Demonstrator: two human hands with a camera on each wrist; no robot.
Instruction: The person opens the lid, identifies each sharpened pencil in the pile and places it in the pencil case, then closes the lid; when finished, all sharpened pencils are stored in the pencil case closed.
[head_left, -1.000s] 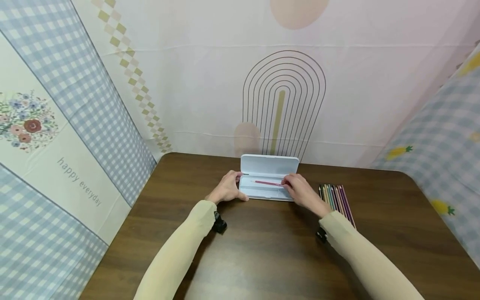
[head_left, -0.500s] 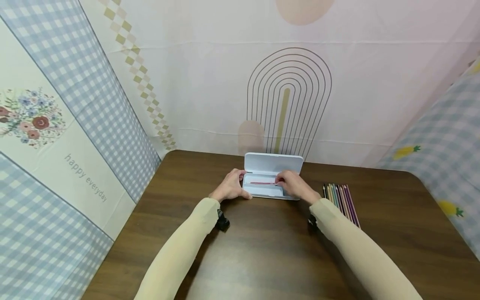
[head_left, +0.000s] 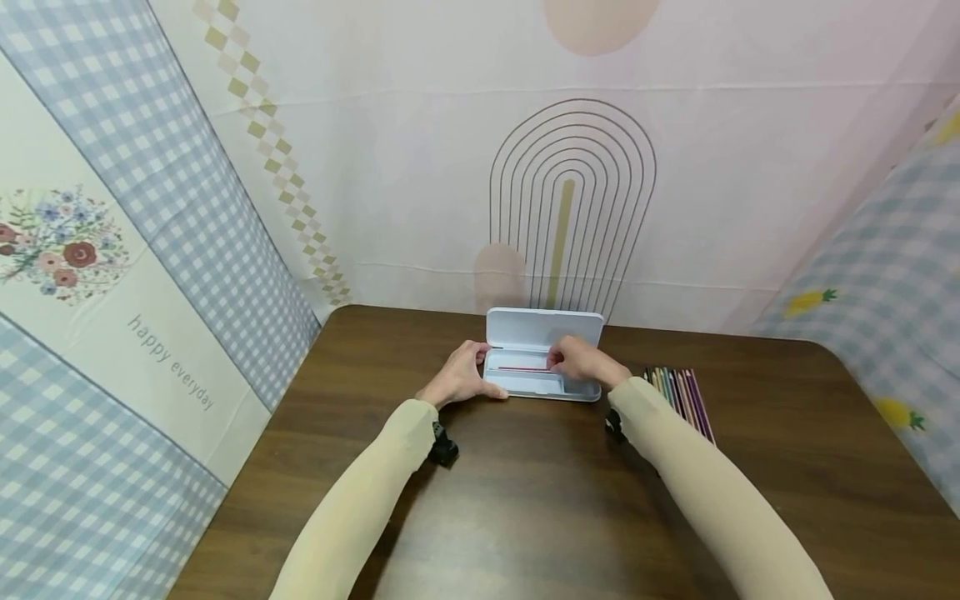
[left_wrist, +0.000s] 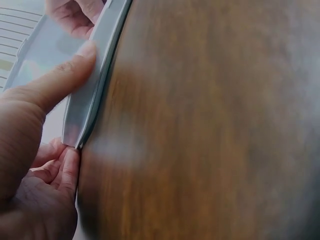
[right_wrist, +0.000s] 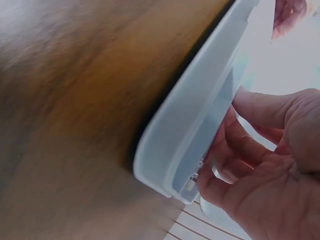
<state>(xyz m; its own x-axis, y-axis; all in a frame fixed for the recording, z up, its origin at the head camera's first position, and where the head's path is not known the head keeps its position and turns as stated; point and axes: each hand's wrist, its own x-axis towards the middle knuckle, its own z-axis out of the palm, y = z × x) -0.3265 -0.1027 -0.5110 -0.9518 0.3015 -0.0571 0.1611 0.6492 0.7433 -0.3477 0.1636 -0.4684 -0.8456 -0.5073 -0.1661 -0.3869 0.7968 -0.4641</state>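
The right hand (head_left: 583, 361) pinches the red pencil (head_left: 522, 369) inside the open case (head_left: 521, 385); I'd let go gently, pencil level. The left hand (head_left: 459, 377) grips the case's left end, near the far edge of the table (head_left: 495, 517).

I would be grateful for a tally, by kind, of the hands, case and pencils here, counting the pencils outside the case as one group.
Hands: 2, left hand and right hand
Pale open case: 1
Red pencil inside it: 1
Group of pencils, partly hidden: 1
Total: 5
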